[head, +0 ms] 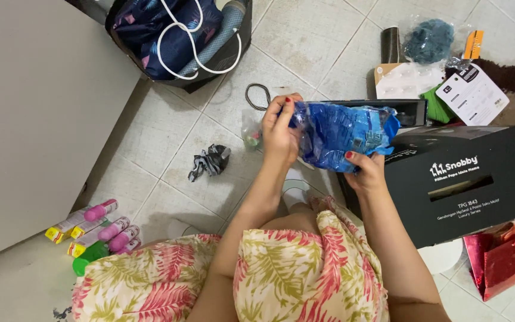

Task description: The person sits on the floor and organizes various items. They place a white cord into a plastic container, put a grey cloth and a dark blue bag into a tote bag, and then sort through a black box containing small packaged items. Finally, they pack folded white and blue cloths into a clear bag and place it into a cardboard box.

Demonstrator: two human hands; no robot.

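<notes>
A clear plastic bag of blue fabric (344, 134) is held above the tiled floor in both hands. My left hand (281, 131) pinches the bag's left end, fingers bunched on the plastic. My right hand (366, 170) grips its lower right edge from beneath. The bag hangs just left of a large black cardboard box (466, 185). My knees, in a floral dress, fill the bottom of the view.
A dark tote bag (177, 36) with white cord handles stands at the top. Pink-capped bottles (99, 229) lie at lower left by a grey cabinet (37, 113). A crumpled black wrapper (210, 161), packaged items (442, 65) and a red gift bag (508, 256) surround me.
</notes>
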